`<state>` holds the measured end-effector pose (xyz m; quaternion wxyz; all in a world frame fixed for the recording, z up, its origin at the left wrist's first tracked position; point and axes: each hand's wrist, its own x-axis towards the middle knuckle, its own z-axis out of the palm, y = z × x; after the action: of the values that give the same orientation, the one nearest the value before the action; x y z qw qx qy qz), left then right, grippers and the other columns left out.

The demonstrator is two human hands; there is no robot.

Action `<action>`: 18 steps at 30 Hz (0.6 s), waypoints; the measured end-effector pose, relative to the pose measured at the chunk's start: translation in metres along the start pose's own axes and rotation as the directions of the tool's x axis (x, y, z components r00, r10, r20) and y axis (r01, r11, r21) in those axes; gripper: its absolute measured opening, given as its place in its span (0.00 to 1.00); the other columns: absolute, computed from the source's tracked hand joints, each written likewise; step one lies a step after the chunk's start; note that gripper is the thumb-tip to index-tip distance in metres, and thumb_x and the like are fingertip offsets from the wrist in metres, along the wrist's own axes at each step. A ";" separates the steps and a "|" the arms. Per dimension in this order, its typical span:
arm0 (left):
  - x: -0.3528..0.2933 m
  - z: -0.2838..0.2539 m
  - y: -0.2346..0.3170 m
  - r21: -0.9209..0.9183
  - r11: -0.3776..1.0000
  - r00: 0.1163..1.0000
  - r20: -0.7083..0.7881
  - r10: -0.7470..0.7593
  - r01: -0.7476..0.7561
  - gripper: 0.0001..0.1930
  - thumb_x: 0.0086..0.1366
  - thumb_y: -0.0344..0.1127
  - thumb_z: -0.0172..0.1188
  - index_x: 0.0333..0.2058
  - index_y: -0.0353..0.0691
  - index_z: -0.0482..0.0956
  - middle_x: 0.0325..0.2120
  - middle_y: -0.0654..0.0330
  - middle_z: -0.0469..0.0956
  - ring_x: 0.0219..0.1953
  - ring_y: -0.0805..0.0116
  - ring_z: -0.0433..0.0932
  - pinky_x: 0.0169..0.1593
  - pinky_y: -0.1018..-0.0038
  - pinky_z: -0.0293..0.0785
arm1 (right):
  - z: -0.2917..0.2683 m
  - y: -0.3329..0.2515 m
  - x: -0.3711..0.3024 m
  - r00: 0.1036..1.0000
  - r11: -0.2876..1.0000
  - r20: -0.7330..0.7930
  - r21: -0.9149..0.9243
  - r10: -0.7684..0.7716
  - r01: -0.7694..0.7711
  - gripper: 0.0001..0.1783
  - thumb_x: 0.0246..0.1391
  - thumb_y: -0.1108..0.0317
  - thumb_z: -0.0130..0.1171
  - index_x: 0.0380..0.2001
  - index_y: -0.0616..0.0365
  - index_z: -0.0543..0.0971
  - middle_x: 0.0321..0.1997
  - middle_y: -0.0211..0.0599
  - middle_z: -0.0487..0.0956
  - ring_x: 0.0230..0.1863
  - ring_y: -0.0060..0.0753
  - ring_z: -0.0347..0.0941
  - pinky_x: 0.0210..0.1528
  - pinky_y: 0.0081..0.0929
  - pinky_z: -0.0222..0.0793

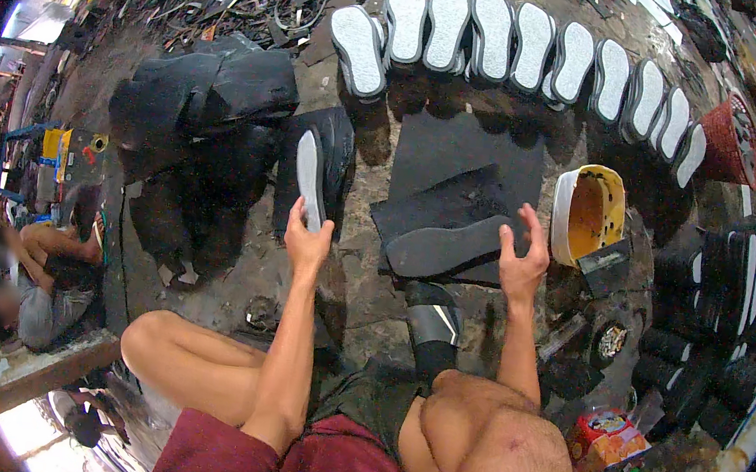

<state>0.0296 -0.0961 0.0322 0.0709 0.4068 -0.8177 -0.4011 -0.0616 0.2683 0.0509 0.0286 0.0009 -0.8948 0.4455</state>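
Observation:
My left hand (308, 242) is closed round the lower end of a shoe sole (309, 169) with a pale grey face, held upright. Behind that sole lies a stack of black sheets (340, 144). To the right, my right hand (523, 262) has its thumb and fingers apart, at the end of a dark sole (441, 247). Whether the thumb touches it I cannot tell. This dark sole lies slantwise on black rubber sheets (438, 146) on the ground.
An arc of soles with white speckled faces (491, 34) stands across the far side. Right of my right hand is a cut-open container (574, 211) with yellowish insides. Black sheet material (214, 90) is heaped at left. A red basket (720, 138) stands far right. Another person (58, 304) sits at far left.

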 end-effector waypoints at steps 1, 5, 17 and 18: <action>-0.005 -0.002 0.003 -0.297 0.954 0.994 0.107 -0.007 0.038 0.37 0.56 0.33 0.69 0.66 0.31 0.71 0.58 0.44 0.76 0.58 0.54 0.76 0.64 0.64 0.71 | 0.002 -0.005 0.000 0.995 0.983 0.070 0.164 0.068 -0.079 0.36 0.61 0.69 0.67 0.71 0.57 0.69 0.70 0.49 0.73 0.69 0.38 0.71 0.66 0.39 0.69; -0.038 0.013 0.046 -0.630 0.500 0.632 0.750 0.195 0.594 0.32 0.54 0.28 0.58 0.61 0.31 0.77 0.53 0.53 0.80 0.51 0.63 0.80 0.57 0.69 0.76 | 0.009 -0.033 0.024 0.995 0.666 0.087 0.740 0.047 -0.096 0.35 0.60 0.77 0.66 0.70 0.56 0.71 0.58 0.42 0.83 0.55 0.37 0.81 0.56 0.35 0.77; -0.050 0.091 0.031 -0.174 0.585 0.377 0.614 0.693 -0.792 0.36 0.56 0.33 0.71 0.65 0.44 0.72 0.68 0.50 0.70 0.71 0.44 0.64 0.73 0.52 0.62 | -0.057 -0.047 0.068 0.937 0.732 -0.300 0.677 0.177 0.079 0.37 0.57 0.85 0.59 0.70 0.53 0.70 0.67 0.41 0.74 0.57 0.38 0.78 0.45 0.33 0.86; -0.045 0.093 0.032 -0.238 0.605 0.356 0.626 0.694 -0.760 0.36 0.56 0.30 0.70 0.66 0.44 0.72 0.68 0.51 0.70 0.72 0.44 0.64 0.74 0.52 0.61 | -0.054 -0.045 0.067 0.939 0.708 -0.293 0.702 0.180 0.083 0.37 0.57 0.85 0.59 0.70 0.53 0.70 0.67 0.42 0.74 0.57 0.38 0.78 0.45 0.33 0.86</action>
<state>-0.0019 0.0033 0.0024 -0.0742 -0.1666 -0.8959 -0.4052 -0.1250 0.2859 0.1233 0.1684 -0.0891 -0.6373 0.7467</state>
